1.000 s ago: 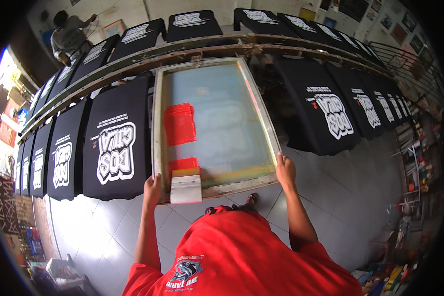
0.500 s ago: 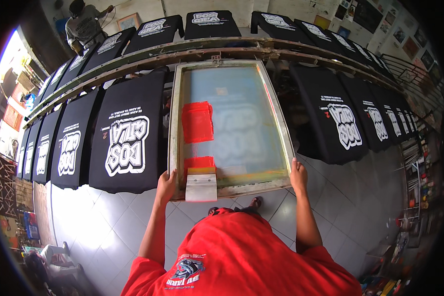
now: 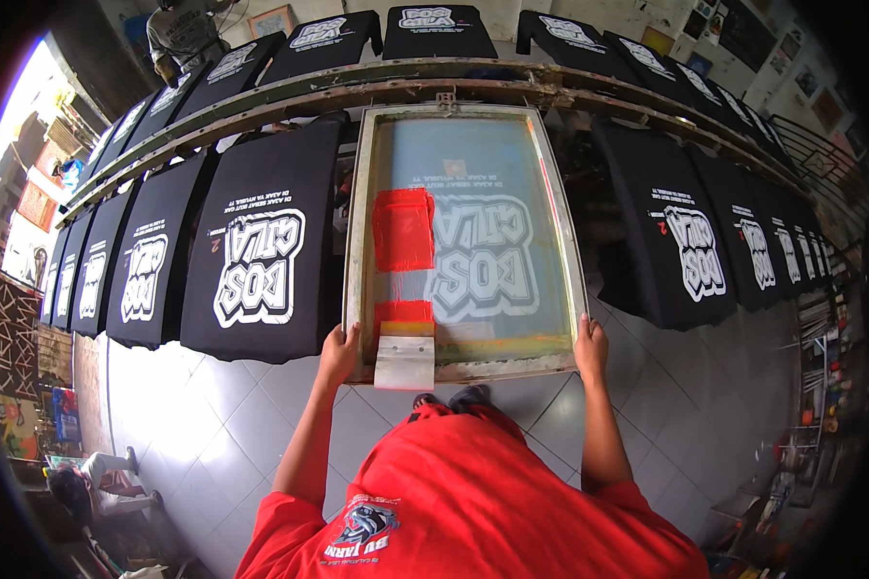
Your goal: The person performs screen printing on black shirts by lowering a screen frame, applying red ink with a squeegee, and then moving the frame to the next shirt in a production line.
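Observation:
A silk-screen frame (image 3: 360, 212) with a pale mesh lies over a black T-shirt in front of me, and the shirt's white print shows sharply through the mesh. My left hand (image 3: 339, 353) is closed round the near left corner of the frame. At the near right corner, my right hand (image 3: 591, 347) grips its side. A squeegee (image 3: 406, 361) with a pale metal-looking handle rests at the frame's near left edge, close to my left hand, its blade in red ink. A patch of red ink (image 3: 404, 230) covers part of the mesh's left side.
Black printed T-shirts (image 3: 256, 241) lie on boards to the left, with more shirts (image 3: 690, 232) to the right. A long rail (image 3: 304, 130) runs behind the frame; another row of shirts (image 3: 439, 39) lies beyond it. At far left stands another person (image 3: 185, 34). Tiled floor (image 3: 227, 415) lies below.
The frame has come down against the shirt: the print under the mesh was blurred and is now sharp. Both hands keep their hold, and the view has shifted slightly.

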### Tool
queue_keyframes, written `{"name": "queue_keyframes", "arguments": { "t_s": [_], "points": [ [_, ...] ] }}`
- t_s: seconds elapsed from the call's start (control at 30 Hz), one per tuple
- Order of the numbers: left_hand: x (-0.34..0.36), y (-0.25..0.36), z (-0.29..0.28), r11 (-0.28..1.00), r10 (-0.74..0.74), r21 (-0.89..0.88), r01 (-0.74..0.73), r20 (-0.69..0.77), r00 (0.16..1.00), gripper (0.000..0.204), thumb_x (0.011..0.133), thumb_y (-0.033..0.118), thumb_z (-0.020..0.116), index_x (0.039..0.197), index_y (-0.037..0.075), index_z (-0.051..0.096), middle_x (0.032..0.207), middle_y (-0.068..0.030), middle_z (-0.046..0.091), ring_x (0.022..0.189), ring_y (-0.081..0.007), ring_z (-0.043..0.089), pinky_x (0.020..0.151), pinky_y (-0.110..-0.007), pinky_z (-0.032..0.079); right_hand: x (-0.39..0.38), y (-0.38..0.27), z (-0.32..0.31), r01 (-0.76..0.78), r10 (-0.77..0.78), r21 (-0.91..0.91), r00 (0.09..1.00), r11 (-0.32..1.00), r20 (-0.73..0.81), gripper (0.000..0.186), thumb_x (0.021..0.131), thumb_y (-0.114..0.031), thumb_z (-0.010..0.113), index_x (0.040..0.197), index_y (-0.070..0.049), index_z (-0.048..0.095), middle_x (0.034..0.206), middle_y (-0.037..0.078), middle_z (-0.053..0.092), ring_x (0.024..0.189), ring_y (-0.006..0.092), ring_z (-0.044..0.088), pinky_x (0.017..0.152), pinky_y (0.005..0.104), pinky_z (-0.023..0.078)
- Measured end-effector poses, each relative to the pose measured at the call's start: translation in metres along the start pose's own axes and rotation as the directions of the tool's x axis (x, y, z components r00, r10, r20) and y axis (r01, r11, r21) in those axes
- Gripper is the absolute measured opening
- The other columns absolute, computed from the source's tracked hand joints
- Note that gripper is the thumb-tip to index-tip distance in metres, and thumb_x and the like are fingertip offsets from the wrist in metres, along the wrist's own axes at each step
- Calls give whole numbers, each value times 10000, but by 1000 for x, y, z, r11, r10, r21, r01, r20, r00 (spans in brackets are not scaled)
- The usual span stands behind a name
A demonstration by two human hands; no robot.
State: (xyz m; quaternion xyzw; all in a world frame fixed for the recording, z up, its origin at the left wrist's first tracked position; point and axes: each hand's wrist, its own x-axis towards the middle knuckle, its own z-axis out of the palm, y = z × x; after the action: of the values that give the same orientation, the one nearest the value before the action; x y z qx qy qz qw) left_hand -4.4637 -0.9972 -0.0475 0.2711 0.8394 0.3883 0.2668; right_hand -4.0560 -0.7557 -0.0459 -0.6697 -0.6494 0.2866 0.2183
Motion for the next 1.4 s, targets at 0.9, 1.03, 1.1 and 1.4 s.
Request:
{"name": "queue_keyframes", "arguments": {
  "t_s": [0.9,1.03,1.1,1.4],
  "points": [
    [7,-5,-4,996,-38,-78,41,38,999,504,886,430,605,797,-67,609,689,-258,615,687,-407,640,642,-446,482,-158,-225,100,917,-856,-176,399,359,329,324,696,-83,665,1010,-55,593,938,81,576,924,272,578,803,395,497],
    [7,-6,-3,997,-12,-74,13,13,1000,498,883,422,606,782,-66,600,676,-266,605,683,-426,631,629,-455,477,-135,-237,100,888,-735,-125,439,442,516,238,722,-95,675,955,-73,632,834,99,622,826,306,626,706,428,525],
    [7,-7,-3,996,-19,-84,20,20,1000,501,882,424,608,777,-66,596,685,-272,605,693,-433,628,628,-459,476,-114,-271,81,863,-703,-60,447,501,553,261,739,-115,698,997,-99,666,818,118,651,805,322,645,685,443,528],
    [4,2,-5,998,-45,-45,46,18,999,500,884,419,605,803,-74,595,708,-286,605,700,-453,617,637,-470,475,55,-353,157,894,-857,-152,447,421,254,149,757,-121,691,895,-96,641,881,110,661,847,326,651,695,451,531]
  ]
}}
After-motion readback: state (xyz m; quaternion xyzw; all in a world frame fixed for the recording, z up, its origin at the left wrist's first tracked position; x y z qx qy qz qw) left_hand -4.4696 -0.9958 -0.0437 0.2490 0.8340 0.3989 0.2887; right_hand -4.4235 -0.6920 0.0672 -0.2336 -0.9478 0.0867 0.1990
